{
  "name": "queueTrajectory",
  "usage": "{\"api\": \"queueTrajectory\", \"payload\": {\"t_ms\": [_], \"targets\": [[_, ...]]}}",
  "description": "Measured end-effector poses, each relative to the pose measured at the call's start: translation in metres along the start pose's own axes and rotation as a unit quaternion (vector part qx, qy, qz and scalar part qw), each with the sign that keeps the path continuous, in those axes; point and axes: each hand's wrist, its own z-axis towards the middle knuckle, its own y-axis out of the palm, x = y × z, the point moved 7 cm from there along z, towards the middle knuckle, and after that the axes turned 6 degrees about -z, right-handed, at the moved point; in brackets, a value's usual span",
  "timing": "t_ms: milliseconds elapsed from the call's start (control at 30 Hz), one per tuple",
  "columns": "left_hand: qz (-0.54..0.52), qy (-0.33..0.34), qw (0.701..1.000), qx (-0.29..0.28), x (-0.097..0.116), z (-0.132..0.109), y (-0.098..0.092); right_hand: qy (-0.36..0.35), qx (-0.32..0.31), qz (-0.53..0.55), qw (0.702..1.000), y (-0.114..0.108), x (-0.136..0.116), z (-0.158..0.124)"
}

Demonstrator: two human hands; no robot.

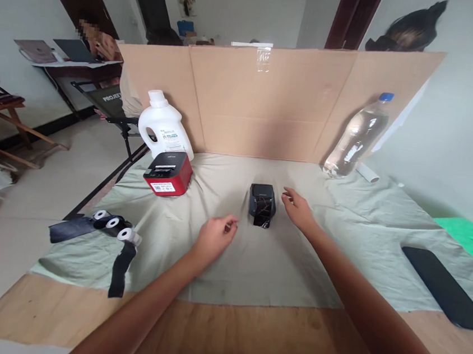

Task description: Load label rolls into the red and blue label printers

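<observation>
In the head view, a small dark portable printer (263, 190) stands at the middle of the cloth. A glossy black strip (263, 211) hangs over its near side. My left hand (215, 235) hovers just left of it, fingers loosely curled with a gap at the thumb and nothing held. To the printer's right is my right hand (296, 206), its fingers apart and holding nothing. Neither hand touches the printer. Several paper rolls (128, 235) with white ends lie at the left, dark strips trailing from them. A red and black receipt printer (169, 174) sits farther back.
A white jug (163, 124) and a clear bottle with a blue cap (359, 136) stand before a cardboard screen (270, 101). A white tube (367, 173) lies beside the bottle. At the right is a black flat slab (447, 286). People sit beyond the screen.
</observation>
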Motion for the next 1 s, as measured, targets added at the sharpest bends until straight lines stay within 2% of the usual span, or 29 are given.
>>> {"api": "queueTrajectory", "payload": {"t_ms": [67, 167, 233, 300, 433, 600, 1000], "targets": [[-0.095, -0.053, 0.994, 0.031, 0.005, 0.035, 0.003, -0.011, -0.010, 0.014, 1.000, 0.015, 0.000, 0.010], [-0.193, -0.166, 0.967, -0.014, 0.001, 0.090, 0.029, -0.006, -0.024, 0.016, 1.000, 0.039, 0.000, 0.020], [-0.216, -0.195, 0.956, -0.029, -0.003, 0.117, 0.039, -0.002, -0.026, -0.007, 1.000, 0.048, 0.001, 0.021], [-0.228, -0.202, 0.952, -0.041, -0.010, 0.132, 0.043, -0.007, -0.021, -0.039, 0.999, 0.052, 0.003, 0.019], [-0.243, -0.220, 0.942, -0.070, -0.025, 0.135, 0.044, -0.032, -0.003, -0.083, 0.996, 0.052, 0.003, 0.013], [-0.248, -0.227, 0.938, -0.081, -0.027, 0.133, 0.046, -0.030, -0.011, -0.089, 0.996, 0.050, 0.000, 0.011], [-0.228, -0.236, 0.943, -0.052, -0.028, 0.133, 0.052, -0.026, -0.015, -0.089, 0.996, 0.050, 0.000, 0.011]]}}
